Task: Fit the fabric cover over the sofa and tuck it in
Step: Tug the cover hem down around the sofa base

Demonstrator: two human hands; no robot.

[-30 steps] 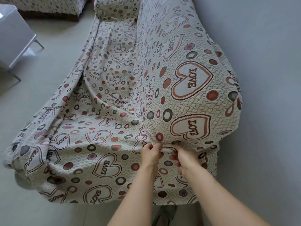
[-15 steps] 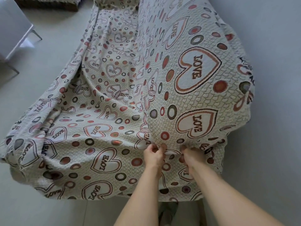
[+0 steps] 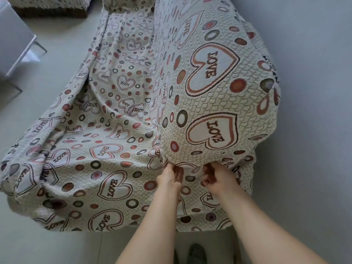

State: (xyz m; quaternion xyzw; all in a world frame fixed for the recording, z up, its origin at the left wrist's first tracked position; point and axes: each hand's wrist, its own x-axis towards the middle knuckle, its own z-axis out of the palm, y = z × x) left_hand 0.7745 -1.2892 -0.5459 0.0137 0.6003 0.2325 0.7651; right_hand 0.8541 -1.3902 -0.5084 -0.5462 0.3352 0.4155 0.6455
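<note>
A cream fabric cover [image 3: 118, 168] printed with red "LOVE" hearts and dots drapes the whole sofa, which is hidden beneath it. The cloth lies stretched over the tall backrest [image 3: 219, 96] on the right and wrinkled over the seat and the near armrest. My left hand [image 3: 170, 177] and my right hand [image 3: 219, 178] sit side by side where the backrest end meets the armrest. Each pinches a fold of the cover with bent fingers, and the fingertips are partly buried in the crease.
A grey wall [image 3: 314, 130] runs close along the sofa's right side. A white table [image 3: 13, 40] with thin metal legs stands on the pale floor at far left. Another covered seat [image 3: 51, 4] shows at the top left. My feet [image 3: 196, 253] are near the sofa's end.
Both hands have stayed at the same crease and drawn slightly further apart. The head camera has drifted a little, shifting the sofa in view.
</note>
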